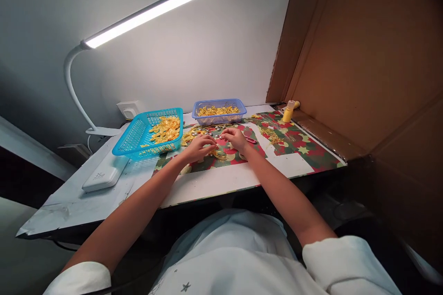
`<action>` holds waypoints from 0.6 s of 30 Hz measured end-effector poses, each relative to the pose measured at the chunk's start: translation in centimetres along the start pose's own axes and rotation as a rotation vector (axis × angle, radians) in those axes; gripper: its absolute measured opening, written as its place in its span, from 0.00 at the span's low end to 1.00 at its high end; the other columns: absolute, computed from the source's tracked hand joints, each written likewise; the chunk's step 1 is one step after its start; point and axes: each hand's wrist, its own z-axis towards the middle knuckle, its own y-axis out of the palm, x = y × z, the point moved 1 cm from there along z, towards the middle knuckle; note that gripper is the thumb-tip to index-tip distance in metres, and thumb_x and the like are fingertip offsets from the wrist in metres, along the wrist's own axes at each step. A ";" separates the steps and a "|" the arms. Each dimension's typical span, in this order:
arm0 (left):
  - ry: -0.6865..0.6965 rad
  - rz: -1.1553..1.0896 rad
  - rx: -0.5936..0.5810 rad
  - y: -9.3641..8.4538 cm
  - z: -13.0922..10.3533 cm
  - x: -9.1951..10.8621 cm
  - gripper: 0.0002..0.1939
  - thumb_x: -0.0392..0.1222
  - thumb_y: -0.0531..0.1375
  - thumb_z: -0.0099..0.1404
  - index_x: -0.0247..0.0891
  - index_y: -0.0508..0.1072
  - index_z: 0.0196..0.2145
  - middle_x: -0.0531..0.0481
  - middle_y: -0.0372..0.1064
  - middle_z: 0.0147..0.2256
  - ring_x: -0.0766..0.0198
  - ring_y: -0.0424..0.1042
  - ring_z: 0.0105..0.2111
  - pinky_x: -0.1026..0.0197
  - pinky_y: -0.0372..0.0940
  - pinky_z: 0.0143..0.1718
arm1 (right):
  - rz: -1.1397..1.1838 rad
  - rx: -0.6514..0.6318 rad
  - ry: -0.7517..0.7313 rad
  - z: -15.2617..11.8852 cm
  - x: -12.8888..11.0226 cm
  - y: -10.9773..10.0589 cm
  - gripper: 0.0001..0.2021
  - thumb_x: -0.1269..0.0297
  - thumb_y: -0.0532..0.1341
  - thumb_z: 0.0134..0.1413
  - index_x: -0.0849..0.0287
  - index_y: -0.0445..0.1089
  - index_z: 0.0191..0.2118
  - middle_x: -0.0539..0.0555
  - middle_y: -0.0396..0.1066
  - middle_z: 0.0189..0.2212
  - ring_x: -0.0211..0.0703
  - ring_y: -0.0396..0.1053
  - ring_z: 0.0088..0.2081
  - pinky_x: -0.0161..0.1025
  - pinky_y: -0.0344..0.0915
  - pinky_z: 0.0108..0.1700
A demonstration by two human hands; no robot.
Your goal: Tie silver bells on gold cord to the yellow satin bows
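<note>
Over the middle of the table, my left hand [200, 146] has its fingers bent and drawn together, pinching something too small to name. Close by on its right, my right hand [235, 139] is also closed, thumb against index finger, at a tiny silvery piece I cannot make out. Below and between the hands lies a yellow ribbon-like bunch [219, 154]. Several shiny silver bells or beads [218, 128] are scattered just behind the fingers. A pink-handled tool [250, 139] rests right of my right hand, partly hidden.
A turquoise basket [129, 140] with golden ribbon pieces stands left. Behind is a blue-violet basket [218, 120] of golden pieces. A yellow bottle [288, 112] and golden strings [272, 136] lie right. A white power bank [105, 174], desk lamp [152, 11] and cardboard wall [363, 55] surround the table.
</note>
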 end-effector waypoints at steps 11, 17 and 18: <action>-0.191 -0.279 -0.036 -0.8 0.7 1.2 0.20 0.54 0.60 0.60 0.35 0.78 0.40 0.46 0.75 0.35 0.63 0.70 0.31 0.63 0.64 0.32 | 0.014 0.038 0.008 0.0 -0.5 0.0 0.05 0.63 0.59 0.36 0.59 0.68 0.21 0.48 0.66 0.21 0.37 0.61 0.27 0.35 0.58 0.31; -0.225 -0.487 -0.051 0.0 1.2 1.0 0.26 0.55 0.63 0.57 0.34 0.73 0.47 0.44 0.77 0.37 0.68 0.68 0.26 0.67 0.60 0.24 | 0.031 0.032 0.012 -0.1 -0.9 -0.1 0.05 0.64 0.59 0.35 0.59 0.68 0.20 0.47 0.66 0.21 0.36 0.61 0.26 0.35 0.58 0.30; -0.229 -0.518 -0.060 0.1 1.2 0.8 0.27 0.55 0.64 0.56 0.34 0.72 0.47 0.43 0.77 0.37 0.68 0.69 0.27 0.67 0.60 0.24 | 0.032 0.031 0.010 -0.1 -0.9 -0.1 0.04 0.64 0.59 0.35 0.59 0.68 0.20 0.47 0.66 0.21 0.36 0.61 0.26 0.35 0.58 0.30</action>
